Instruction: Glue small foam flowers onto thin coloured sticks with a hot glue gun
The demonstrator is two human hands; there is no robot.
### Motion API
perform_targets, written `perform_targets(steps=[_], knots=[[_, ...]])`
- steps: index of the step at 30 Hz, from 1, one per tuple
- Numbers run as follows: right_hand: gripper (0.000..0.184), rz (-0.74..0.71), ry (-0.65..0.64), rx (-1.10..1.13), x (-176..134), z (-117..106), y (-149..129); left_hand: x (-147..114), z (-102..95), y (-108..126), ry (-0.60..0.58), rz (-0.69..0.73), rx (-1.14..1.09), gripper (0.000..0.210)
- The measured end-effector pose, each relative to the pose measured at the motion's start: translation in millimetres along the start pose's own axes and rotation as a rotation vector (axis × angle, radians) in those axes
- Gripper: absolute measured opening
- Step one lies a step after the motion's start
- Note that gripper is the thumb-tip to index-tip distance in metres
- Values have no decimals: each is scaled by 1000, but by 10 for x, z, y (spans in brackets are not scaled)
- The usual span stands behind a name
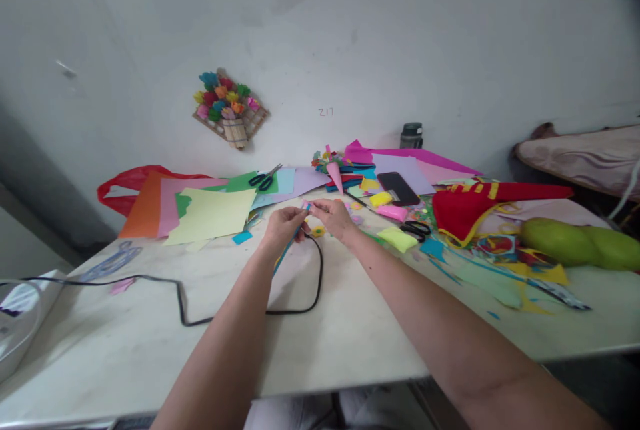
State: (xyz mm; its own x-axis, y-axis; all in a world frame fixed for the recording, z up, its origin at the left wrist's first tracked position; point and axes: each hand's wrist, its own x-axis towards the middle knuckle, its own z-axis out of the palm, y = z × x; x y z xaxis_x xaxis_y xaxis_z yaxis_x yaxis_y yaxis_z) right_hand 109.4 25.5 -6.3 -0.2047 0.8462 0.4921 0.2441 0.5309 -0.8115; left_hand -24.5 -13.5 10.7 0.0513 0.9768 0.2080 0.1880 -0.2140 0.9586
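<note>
Currently | left fingers (295, 212), right fingers (323, 207) pinching blue strip (285, 255) | black cable (321, 271) under left forearm (233, 333) | phone (398, 189) beyond

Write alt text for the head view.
A person's left hand and right hand meet above a pale table, holding a small bluish piece. Around them lie coloured paper, scissors, a phone and a black cable; a flower decoration hangs on the wall.

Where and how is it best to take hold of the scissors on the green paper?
Probably grip the scissors by their black handle loops, coming from the front-left: the loops lie nearer the person, while the blades point away, towards the wall and to the right.
</note>
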Motion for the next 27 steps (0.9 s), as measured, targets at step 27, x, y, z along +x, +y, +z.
perform_targets(steps=[27], knots=[[26,-3,39,-53,38,12,66,12,11,-5,61,19,242,22]])
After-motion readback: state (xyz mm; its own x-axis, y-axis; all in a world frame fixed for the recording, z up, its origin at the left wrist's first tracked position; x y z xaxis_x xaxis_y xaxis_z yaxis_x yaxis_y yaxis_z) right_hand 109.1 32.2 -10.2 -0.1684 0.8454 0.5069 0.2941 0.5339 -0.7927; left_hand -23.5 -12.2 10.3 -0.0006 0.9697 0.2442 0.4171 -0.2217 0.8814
